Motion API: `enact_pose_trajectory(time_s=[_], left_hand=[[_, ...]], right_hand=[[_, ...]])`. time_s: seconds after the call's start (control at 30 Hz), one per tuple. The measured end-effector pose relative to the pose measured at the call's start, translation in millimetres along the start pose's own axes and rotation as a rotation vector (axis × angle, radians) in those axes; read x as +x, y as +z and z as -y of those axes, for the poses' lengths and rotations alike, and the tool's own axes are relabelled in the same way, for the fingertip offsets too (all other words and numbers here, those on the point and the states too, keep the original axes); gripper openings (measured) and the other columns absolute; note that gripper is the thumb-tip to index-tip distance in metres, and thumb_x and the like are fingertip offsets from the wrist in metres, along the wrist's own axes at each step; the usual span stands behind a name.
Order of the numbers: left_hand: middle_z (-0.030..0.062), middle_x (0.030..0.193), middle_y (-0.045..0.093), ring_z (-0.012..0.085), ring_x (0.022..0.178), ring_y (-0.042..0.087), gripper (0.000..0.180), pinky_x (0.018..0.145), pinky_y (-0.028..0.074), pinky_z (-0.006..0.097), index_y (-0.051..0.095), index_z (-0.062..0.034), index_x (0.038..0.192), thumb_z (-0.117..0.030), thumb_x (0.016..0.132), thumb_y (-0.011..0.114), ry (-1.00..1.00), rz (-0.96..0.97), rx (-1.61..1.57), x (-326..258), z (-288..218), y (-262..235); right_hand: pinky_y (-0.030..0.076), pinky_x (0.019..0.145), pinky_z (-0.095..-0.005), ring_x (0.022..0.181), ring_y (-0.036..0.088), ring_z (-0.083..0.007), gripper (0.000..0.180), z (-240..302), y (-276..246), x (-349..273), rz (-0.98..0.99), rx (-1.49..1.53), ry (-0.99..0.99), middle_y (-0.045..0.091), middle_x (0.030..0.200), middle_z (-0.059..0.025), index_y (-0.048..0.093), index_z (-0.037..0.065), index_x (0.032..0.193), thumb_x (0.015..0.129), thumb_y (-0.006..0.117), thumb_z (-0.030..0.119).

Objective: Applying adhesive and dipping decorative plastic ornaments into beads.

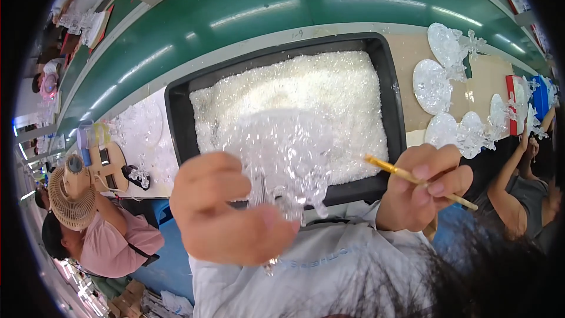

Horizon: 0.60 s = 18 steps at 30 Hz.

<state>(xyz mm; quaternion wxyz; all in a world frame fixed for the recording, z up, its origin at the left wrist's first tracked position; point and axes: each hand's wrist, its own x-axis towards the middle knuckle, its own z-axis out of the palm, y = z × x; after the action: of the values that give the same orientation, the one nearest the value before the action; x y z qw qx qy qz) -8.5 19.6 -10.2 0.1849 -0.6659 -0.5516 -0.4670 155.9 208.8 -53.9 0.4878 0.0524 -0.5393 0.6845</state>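
Over the black tray (pixel 393 82) of white sparkling granules (pixel 347 82), my left hand (pixel 226 212) grips a clear, glittery ornament (pixel 288 141) with a broad rounded top and small knobby parts below. Its fingers wrap round the lower side of the piece, and part of the grip is hidden. My right hand (pixel 421 188) pinches a thin paintbrush (pixel 406 175) with a pale wooden handle and a gold ferrule. The brush tip points left towards the ornament, a short gap away from it.
Several similar clear ornaments (pixel 432 86) lie on cardboard (pixel 412 53) right of the tray. A green conveyor belt (pixel 265 0) runs behind. At left are more clear pieces (pixel 141 123), a beige fan (pixel 72 194) and a seated person (pixel 112 235); another person's arm (pixel 509 188) is at right.
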Motion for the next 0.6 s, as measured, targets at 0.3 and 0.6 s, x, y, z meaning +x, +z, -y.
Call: enact_pose_trajectory(time_s=[0.3,0.6], left_hand=[[-0.0040,0.090,0.059,0.0147,0.062,0.045,0.026,0.051,0.037,0.027,0.069,-0.0207,0.084,-0.007,0.062,0.065,-0.102,0.419,-0.117,13.7,-9.1,-15.5],[-0.0011,0.085,0.058,0.0163,0.071,0.053,0.005,0.068,0.041,0.035,0.062,-0.0159,0.083,-0.020,0.081,0.060,1.589,0.549,0.480,60.2,-45.7,-63.3]], right_hand=[[0.055,0.055,-0.0293,0.067,0.065,-0.0252,0.024,-4.9,-10.6,24.7,0.235,0.015,0.231,0.062,0.094,-0.0194,0.066,-0.002,0.085,0.064,0.077,-0.007],[0.050,0.041,-0.0281,0.045,0.058,-0.0200,0.014,-20.4,13.1,27.8,0.223,0.001,0.112,0.065,0.069,-0.0188,0.065,-0.002,0.067,0.057,0.073,-0.007]])
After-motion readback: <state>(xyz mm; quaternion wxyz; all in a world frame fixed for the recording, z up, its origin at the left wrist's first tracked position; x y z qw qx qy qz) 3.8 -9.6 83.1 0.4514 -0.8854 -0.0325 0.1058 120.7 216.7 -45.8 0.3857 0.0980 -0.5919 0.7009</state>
